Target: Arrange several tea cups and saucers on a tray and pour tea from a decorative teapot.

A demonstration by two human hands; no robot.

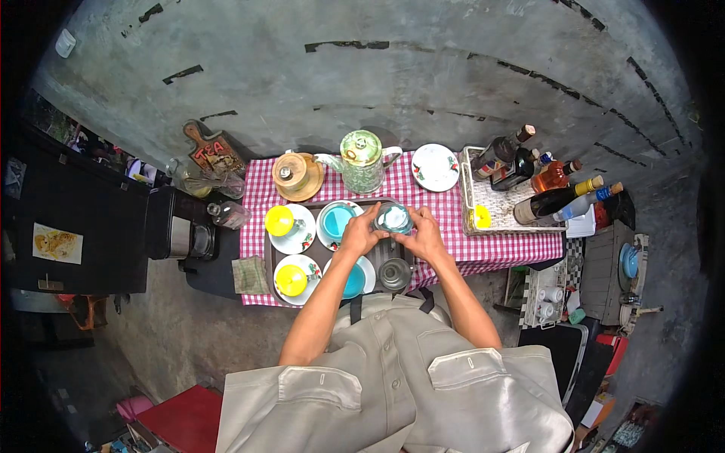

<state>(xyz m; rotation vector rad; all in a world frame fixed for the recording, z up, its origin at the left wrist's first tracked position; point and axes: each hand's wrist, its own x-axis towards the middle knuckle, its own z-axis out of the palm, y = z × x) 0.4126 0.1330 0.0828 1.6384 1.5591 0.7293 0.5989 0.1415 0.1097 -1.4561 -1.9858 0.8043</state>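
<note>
Between my left hand [362, 229] and my right hand [423, 235] is a clear glass cup [392, 218], held by both over the right part of a dark serving tray [269, 255]. Another clear glass mug [395, 274] stands on the tray below my hands. Two glass mugs with a yellow lid [279, 220] and a yellow lid [292, 280] sit on floral saucers at the tray's left. A blue round lid or cup [338, 219] rests on a saucer beside my left hand. My left forearm partly covers a second blue one [354, 282].
Behind the tray are a lidded wooden pot [291, 172], a green enamel teapot [362, 164] and a white floral plate [436, 167]. A white wicker tray [512, 205] with several bottles stands right. A folded cloth [250, 276] and a coffee maker [184, 226] are left.
</note>
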